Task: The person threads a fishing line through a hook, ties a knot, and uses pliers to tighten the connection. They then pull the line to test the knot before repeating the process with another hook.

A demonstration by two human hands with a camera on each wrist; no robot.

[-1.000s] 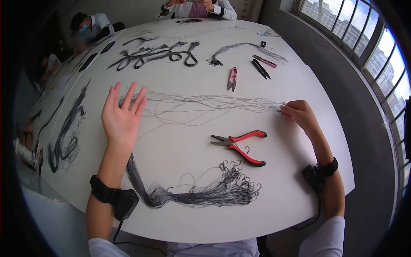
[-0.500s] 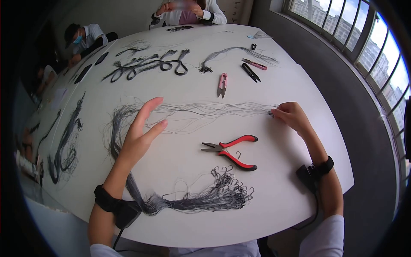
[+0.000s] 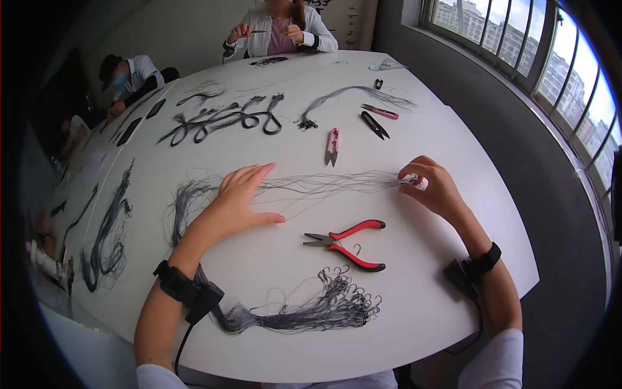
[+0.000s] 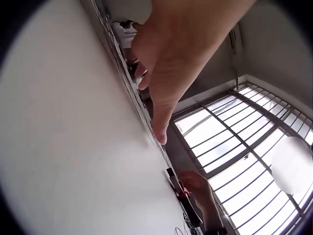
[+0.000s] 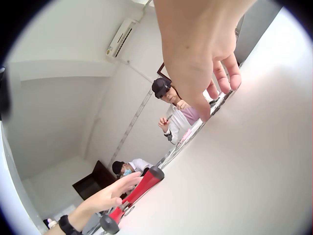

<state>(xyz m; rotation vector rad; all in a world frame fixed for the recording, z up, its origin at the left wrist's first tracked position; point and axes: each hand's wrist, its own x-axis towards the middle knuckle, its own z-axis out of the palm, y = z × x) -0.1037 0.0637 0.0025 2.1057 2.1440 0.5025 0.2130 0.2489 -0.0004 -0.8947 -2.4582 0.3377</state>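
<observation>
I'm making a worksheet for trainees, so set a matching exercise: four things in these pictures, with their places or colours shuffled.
1. Pliers
2. Black snips
3. Hooked bundle
4. Right hand

A. Below the pliers in the head view
B. At the right end of the spread strands
C. Red-and-black handles
D. Beside pink snips

Pairs: 1-C; 2-D; 3-A; 4-B

Sleeves (image 3: 494,360) are white, wrist straps (image 3: 487,258) and cabled boxes (image 3: 206,301) black.

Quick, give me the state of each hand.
Left hand: open, thumb spread, holding nothing.
Right hand: fingers curled around the thread ends; how tightly, cannot be told.
</observation>
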